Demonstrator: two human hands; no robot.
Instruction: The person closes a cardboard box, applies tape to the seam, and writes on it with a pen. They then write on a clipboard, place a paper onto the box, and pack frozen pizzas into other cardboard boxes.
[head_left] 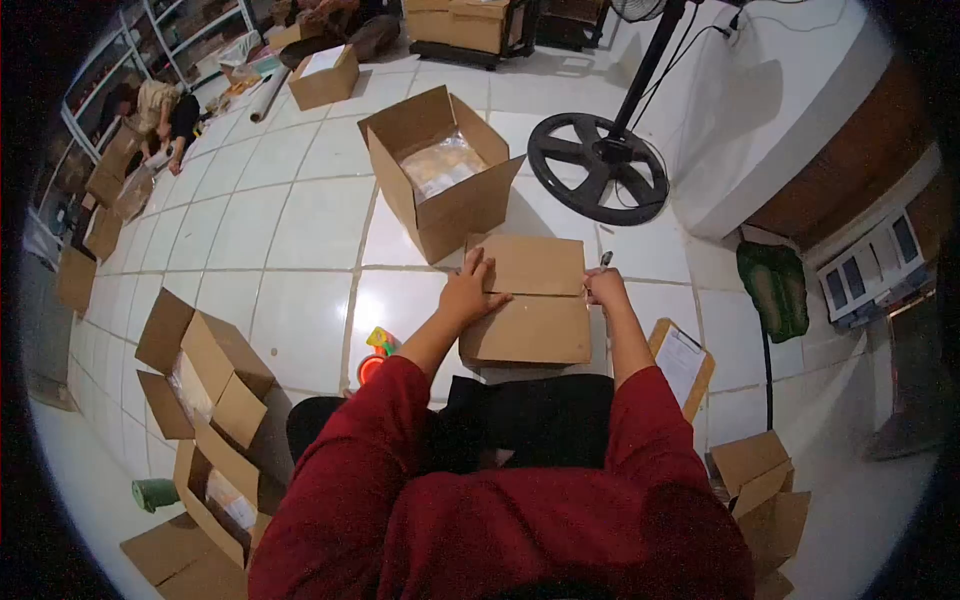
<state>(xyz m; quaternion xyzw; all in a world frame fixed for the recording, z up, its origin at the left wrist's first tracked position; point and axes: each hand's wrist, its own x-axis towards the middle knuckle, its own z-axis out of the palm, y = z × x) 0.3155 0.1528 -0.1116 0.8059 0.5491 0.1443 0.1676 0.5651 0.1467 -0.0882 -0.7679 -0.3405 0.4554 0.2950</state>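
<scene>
A closed cardboard box (530, 330) sits on the floor right in front of me, a seam running across its top. My left hand (467, 292) lies on the left part of its top, fingers spread. At the right end of the seam, my right hand (603, 287) is closed around a slim pen-like tool (606, 260) whose dark end sticks up above the fist; its exact kind I cannot tell. An orange and yellow tape dispenser (372, 366) lies by my left forearm.
Beyond the box stands an open carton (470, 205) with plastic-wrapped contents. Open cartons (215, 365) also stand at left. A clipboard (683, 365) lies at right, near a fan's black base (598, 165). Another person (160, 115) is on the floor at far left.
</scene>
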